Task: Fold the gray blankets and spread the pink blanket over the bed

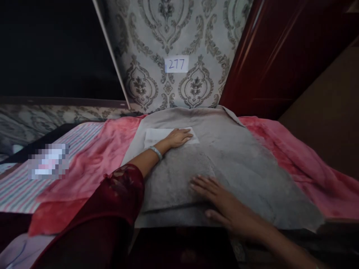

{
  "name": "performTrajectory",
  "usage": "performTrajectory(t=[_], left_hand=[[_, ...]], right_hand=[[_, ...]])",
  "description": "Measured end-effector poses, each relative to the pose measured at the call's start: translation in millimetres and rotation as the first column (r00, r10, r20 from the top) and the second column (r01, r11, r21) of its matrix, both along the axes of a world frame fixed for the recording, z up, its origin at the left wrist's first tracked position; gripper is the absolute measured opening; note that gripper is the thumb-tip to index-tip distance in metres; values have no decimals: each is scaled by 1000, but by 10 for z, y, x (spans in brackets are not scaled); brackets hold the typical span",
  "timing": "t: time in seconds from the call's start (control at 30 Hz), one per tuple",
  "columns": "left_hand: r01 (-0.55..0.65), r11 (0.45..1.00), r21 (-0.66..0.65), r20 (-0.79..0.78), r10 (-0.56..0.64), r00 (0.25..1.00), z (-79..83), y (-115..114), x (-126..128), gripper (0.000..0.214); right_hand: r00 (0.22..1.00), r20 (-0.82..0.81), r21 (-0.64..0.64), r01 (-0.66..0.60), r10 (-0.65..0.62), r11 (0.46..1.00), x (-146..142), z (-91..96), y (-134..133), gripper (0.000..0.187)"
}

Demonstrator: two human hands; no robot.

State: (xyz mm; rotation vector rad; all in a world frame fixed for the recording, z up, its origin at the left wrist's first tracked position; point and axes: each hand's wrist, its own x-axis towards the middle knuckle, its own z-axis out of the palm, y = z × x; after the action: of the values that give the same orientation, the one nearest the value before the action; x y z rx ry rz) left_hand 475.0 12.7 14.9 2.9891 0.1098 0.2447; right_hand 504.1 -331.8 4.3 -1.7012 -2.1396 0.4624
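A white rectangular sheet, perhaps paper or cloth point(157, 136), lies flat on a grey fabric point(246, 164) spread over the table. My left hand point(180, 137) rests on the sheet's right part, palm down with the fingers stretched out; a bracelet circles the wrist. Nearer to me, my right hand point(214, 196) is over the front of the grey fabric, fingers spread and slightly blurred. I cannot tell whether it touches the fabric. Nothing shows in its grasp.
Pink plush cloth point(92, 160) lies under the grey fabric and extends on both sides. A striped cloth point(17, 190) carries a pixelated object point(49, 160) at left. Behind stand a dark screen point(56, 48), patterned wall with a "277" label point(176, 64), and a dark red panel point(269, 56).
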Motion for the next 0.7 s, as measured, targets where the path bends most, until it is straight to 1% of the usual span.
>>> performTrajectory(t=[0.03, 0.1, 0.13, 0.2, 0.3, 0.37, 0.4, 0.47, 0.53, 0.6, 0.7], left_hand=[[23, 1000, -13, 19, -23, 1000, 38, 43, -98, 50], [55, 998, -44, 53, -53, 997, 111, 149, -347, 53], [52, 997, -56, 59, -49, 997, 139, 206, -488, 55], [-5, 998, -67, 26, 7, 1000, 162, 311, -766, 56], [-144, 988, -57, -82, 139, 987, 87, 414, -1076, 54], [-197, 980, -34, -112, 192, 975, -18, 437, -1177, 52], [-211, 977, -25, -104, 207, 973, -73, 438, -1201, 51], [-221, 975, -27, -66, 218, 974, -164, 428, -1218, 51], [-214, 976, -52, -39, 212, 977, -216, 419, -1218, 50], [-202, 976, -79, -27, 201, 979, -237, 421, -1221, 51], [-194, 976, -100, -8, 195, 981, -258, 442, -1230, 51]], right_hand=[[1000, 11, 33, 9, -9, 999, -4, 57, 79, 68], [999, 44, 102, -16, 11, 995, -21, 161, 314, 68], [997, 61, 132, -44, 36, 990, -34, 203, 467, 67], [992, 99, 168, -96, 80, 981, -69, 249, 827, 67], [983, 163, 180, -110, 80, 978, -137, 197, 1383, 68], [975, 213, 150, -96, 62, 984, -182, 90, 1660, 71], [970, 237, 133, -92, 58, 987, -201, 27, 1752, 71], [961, 268, 107, -95, 63, 990, -235, -81, 1834, 69], [959, 273, 94, -103, 74, 990, -268, -136, 1799, 67], [959, 260, 68, -132, 110, 989, -321, -133, 1681, 65], [953, 209, -1, -224, 219, 975, -463, -82, 1410, 66]])
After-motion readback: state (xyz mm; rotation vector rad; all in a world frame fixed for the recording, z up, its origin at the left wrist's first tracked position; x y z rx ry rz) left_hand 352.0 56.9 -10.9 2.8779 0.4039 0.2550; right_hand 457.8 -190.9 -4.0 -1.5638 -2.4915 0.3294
